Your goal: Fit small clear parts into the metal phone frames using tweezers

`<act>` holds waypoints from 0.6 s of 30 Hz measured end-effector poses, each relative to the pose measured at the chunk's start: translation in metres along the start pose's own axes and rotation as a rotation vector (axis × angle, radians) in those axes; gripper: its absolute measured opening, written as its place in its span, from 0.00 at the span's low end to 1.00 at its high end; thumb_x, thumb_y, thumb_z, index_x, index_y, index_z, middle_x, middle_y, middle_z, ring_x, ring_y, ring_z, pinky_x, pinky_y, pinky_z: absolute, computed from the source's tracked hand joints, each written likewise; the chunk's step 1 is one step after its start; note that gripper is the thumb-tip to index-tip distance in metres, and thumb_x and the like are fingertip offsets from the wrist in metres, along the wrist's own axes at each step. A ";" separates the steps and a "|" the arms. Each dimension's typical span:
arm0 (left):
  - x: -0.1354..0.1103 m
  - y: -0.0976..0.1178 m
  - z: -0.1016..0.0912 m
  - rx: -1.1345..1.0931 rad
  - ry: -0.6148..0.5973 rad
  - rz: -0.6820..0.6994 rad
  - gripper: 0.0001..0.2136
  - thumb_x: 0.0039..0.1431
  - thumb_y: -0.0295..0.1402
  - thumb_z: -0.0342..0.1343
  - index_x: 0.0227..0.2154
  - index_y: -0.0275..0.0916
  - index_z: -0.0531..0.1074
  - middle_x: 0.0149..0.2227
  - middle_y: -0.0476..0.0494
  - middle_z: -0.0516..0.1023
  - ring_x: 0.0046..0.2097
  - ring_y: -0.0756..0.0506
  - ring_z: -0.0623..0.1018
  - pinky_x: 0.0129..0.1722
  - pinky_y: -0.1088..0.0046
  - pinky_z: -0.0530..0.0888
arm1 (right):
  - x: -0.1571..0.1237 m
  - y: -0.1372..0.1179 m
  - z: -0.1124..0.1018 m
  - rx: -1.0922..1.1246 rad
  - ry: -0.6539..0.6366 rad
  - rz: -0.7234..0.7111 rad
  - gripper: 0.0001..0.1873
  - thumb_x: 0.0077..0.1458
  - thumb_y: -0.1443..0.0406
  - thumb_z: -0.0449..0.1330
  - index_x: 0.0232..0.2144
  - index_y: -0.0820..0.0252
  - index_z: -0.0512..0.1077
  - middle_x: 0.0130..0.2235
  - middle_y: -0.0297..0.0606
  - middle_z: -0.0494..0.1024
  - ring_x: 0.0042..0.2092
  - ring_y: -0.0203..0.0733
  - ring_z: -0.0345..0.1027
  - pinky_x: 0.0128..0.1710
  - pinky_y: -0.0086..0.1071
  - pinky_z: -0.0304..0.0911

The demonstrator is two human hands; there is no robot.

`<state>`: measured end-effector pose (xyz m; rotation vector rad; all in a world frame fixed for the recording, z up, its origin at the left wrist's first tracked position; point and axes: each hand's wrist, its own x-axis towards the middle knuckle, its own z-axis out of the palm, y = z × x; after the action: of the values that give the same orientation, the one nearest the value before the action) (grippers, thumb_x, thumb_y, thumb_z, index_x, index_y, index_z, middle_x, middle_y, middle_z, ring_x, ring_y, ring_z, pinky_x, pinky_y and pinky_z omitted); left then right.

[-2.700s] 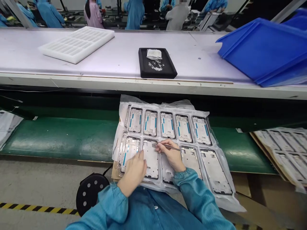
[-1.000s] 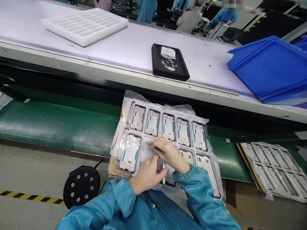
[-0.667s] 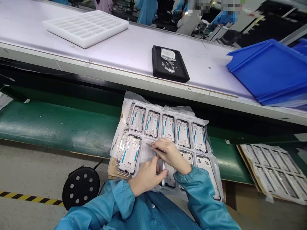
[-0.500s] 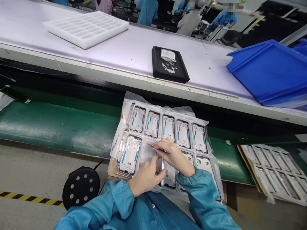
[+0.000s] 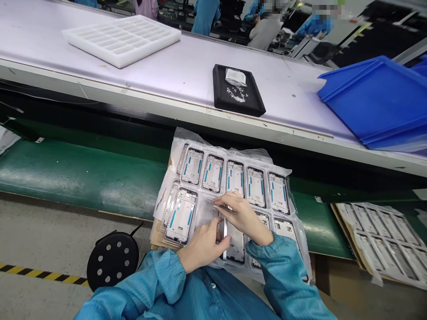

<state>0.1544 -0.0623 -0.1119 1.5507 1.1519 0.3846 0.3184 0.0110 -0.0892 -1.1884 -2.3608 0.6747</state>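
Note:
My left hand (image 5: 203, 247) is closed on a phone frame (image 5: 225, 240), which stands tilted on its edge over the tray. My fingers cover part of it. In my right hand (image 5: 243, 216) is a thin pair of tweezers (image 5: 218, 205), pointing left just above the held frame. Below both hands lies a clear plastic tray (image 5: 204, 209) with two rows of phone frames. Blue strips mark the back-row frames and the front-left frame (image 5: 182, 215). A front-right frame (image 5: 286, 229) shows no blue strips where visible.
On the white bench (image 5: 187, 84) are a black tray (image 5: 222, 100) with tiny clear pieces and a packet, a white foam tray (image 5: 122, 60) and blue bins (image 5: 376, 98). Another tray of frames (image 5: 387, 240) lies right. A round black stool (image 5: 113, 260) stands left. People work beyond.
The held frame has tilted a little in my left hand. My right hand and the tweezers have barely moved. The whole view has shifted very slightly.

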 end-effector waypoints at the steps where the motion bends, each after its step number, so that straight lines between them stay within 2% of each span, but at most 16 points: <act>1: 0.000 0.000 0.000 0.010 0.006 0.002 0.18 0.64 0.36 0.53 0.55 0.38 0.66 0.34 0.45 0.80 0.38 0.40 0.80 0.41 0.64 0.75 | 0.000 0.000 0.000 0.014 0.012 0.003 0.05 0.64 0.68 0.59 0.35 0.55 0.74 0.37 0.42 0.83 0.40 0.49 0.77 0.43 0.43 0.71; 5: 0.001 -0.002 0.002 0.133 0.101 0.099 0.16 0.63 0.35 0.54 0.52 0.34 0.69 0.49 0.33 0.77 0.52 0.36 0.77 0.54 0.57 0.73 | -0.001 0.001 0.001 0.037 0.053 0.027 0.04 0.63 0.68 0.60 0.35 0.55 0.74 0.38 0.42 0.83 0.41 0.49 0.77 0.42 0.42 0.72; 7: 0.002 -0.006 0.003 0.208 0.142 0.172 0.19 0.63 0.35 0.55 0.53 0.32 0.69 0.58 0.28 0.71 0.63 0.32 0.69 0.63 0.51 0.66 | -0.001 0.001 0.003 0.017 0.043 0.069 0.04 0.62 0.69 0.60 0.35 0.55 0.74 0.37 0.41 0.83 0.40 0.49 0.77 0.42 0.42 0.71; 9: 0.002 -0.009 0.003 0.266 0.136 0.207 0.23 0.63 0.38 0.55 0.57 0.31 0.67 0.65 0.24 0.63 0.70 0.29 0.59 0.67 0.46 0.59 | -0.001 0.002 0.005 -0.020 0.028 0.106 0.04 0.61 0.69 0.61 0.35 0.55 0.74 0.36 0.40 0.83 0.39 0.48 0.77 0.41 0.41 0.70; 12: 0.002 -0.012 0.004 0.333 0.085 0.171 0.24 0.65 0.41 0.53 0.58 0.30 0.66 0.69 0.21 0.57 0.72 0.27 0.52 0.68 0.42 0.56 | 0.000 0.004 0.010 -0.056 0.030 0.132 0.04 0.60 0.69 0.61 0.34 0.56 0.75 0.34 0.39 0.83 0.36 0.47 0.77 0.40 0.40 0.69; 18: 0.000 -0.008 0.004 0.378 0.065 0.124 0.23 0.68 0.44 0.51 0.55 0.29 0.69 0.68 0.18 0.58 0.72 0.26 0.54 0.66 0.41 0.59 | 0.002 0.006 0.015 -0.060 0.051 0.177 0.04 0.59 0.66 0.62 0.31 0.55 0.73 0.33 0.39 0.83 0.35 0.48 0.77 0.38 0.39 0.69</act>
<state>0.1540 -0.0649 -0.1202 1.9578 1.2321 0.3122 0.3132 0.0124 -0.1043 -1.4362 -2.2673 0.6252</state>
